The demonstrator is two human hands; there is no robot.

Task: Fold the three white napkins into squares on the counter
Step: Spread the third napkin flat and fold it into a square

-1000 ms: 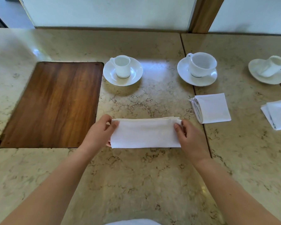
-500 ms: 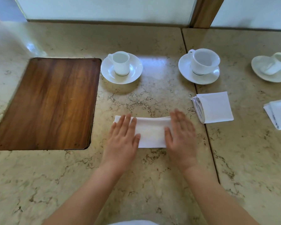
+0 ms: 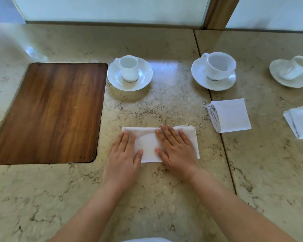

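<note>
Both palms lie flat and apart, the left hand (image 3: 122, 154) and right hand (image 3: 177, 149) pressing the long folded napkin (image 3: 148, 145); I'd say one fold remains. Off right, two folded squares (image 3: 232, 115) (image 3: 301, 120) look finished.

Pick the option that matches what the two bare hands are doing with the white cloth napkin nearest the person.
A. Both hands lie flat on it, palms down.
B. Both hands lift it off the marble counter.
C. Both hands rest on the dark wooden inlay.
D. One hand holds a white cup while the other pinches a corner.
A: the left hand and right hand lie spread, palms down, on the long white cloth napkin, which lies flat on the beige marble counter.
</note>
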